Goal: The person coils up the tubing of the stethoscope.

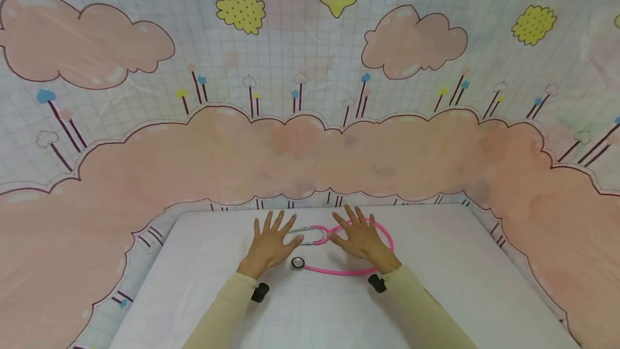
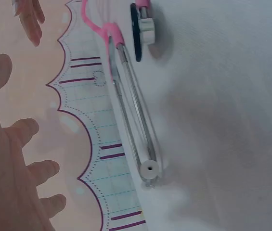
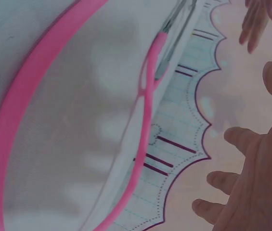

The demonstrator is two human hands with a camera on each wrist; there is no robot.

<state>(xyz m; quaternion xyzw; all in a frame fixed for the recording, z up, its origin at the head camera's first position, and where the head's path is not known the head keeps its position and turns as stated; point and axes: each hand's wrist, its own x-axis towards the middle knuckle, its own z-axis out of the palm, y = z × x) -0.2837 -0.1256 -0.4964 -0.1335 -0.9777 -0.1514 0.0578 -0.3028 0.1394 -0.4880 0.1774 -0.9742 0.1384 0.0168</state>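
A stethoscope with pink tubing (image 1: 339, 272) lies looped on the white table. Its metal ear tubes (image 2: 135, 103) point left, and the round chest piece (image 1: 297, 263) sits nearer the front. My left hand (image 1: 269, 242) is over the ear-tube end with its fingers spread, hiding the ear tips from the head view. Above the right part of the loop my right hand (image 1: 362, 237) is spread too, covering some of the tubing. Neither hand grips anything. Both wrist views show the fingers apart from the stethoscope.
The white table (image 1: 203, 284) has its back edge just beyond the hands. A cloth printed with clouds (image 1: 416, 42), stars and candle-like sticks hangs behind and runs around the sides. Dark wrist cameras (image 1: 260, 292) are worn under both wrists.
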